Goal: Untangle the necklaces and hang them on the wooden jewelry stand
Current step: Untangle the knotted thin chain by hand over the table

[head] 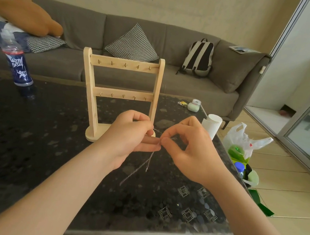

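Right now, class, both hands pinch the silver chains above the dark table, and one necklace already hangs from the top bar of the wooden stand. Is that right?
Not quite. The left hand and right hand do pinch the silver chains above the dark table, but nothing hangs on the wooden stand yet. The head view shows its hooks on both bars bare.

Wooden two-rail jewelry stand (122, 94) on speckled table (31, 142), thin chain necklaces (150, 159) before it, plastic bottle (16, 63) at left, fabric sofa (192, 86) behind table
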A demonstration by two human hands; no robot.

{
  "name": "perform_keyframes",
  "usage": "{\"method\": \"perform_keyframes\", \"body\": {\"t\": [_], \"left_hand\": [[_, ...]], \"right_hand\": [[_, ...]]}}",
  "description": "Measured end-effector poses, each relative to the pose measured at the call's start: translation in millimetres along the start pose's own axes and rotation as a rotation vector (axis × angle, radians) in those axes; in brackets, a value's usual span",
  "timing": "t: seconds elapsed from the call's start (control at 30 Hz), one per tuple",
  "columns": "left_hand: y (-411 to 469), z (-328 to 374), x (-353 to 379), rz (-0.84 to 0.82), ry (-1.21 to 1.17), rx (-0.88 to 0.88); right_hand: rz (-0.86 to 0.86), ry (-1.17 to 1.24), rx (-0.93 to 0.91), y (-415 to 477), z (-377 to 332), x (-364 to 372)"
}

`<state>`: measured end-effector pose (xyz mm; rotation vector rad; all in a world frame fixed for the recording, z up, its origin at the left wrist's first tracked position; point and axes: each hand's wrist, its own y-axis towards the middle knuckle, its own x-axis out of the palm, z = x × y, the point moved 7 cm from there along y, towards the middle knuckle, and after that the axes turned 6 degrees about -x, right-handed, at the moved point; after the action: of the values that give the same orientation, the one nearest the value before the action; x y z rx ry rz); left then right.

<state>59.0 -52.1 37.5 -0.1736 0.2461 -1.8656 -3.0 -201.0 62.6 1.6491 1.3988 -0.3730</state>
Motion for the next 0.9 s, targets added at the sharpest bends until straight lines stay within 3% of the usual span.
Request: {"method": "perform_keyframes", "body": {"t": [0.3, 0.57, 0.9], "left_hand": [[-9.3, 7.5, 8.9, -0.179, 0.189, 0.09], [-11.8, 14.3, 5.1, -0.103, 0.331, 0.238], [-9.1, 19.1, 5.1, -0.027, 0.476, 0.426]], "right_hand": [[0.022, 0.274, 0.189, -0.2, 13.4, -2.7], [0.017, 0.421, 0.299, -6.2, 19.1, 0.7], [0.053, 0.407, 0.288, -6.2, 18.4, -3.5]]}}
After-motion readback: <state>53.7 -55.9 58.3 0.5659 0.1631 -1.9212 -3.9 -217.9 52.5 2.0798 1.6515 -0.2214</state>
